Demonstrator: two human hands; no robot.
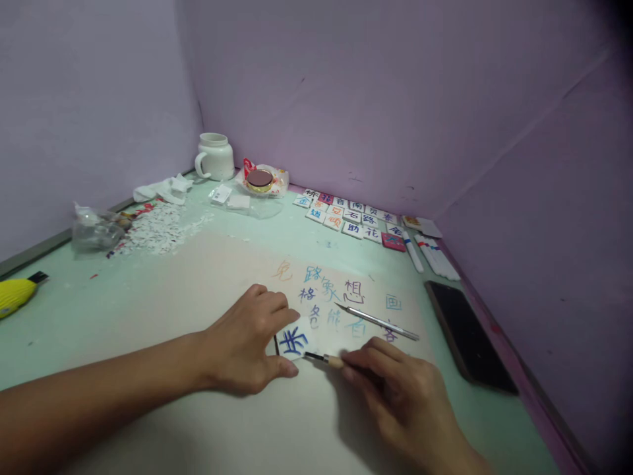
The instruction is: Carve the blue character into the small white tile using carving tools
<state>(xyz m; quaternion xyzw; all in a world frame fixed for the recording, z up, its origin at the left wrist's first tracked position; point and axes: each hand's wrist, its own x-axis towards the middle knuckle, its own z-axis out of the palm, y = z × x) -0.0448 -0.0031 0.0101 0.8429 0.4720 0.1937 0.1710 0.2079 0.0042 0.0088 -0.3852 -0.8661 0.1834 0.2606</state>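
Observation:
My left hand [252, 343] grips a small white square block [293, 342] between thumb and fingers, pressing it to the paper [222, 422]. A dark blue character is drawn on the block's upper face. My right hand [400, 382] is closed around a wood-handled carving tool [334, 361]. The tool's dark metal tip meets the block's near right edge. Just beyond my right hand a silver craft knife [378, 320] lies on the paper, blade pointing left. Several coloured characters [353, 290] are written on the sheet around it.
At right lies a black phone [469, 336]. White pens [438, 257] and rows of lettered tiles [353, 214] sit by the back wall. White shavings [155, 231], a clear plastic bag [96, 227], a white mug [216, 157], a round tin [260, 179] and a yellow cutter [17, 295] are farther left.

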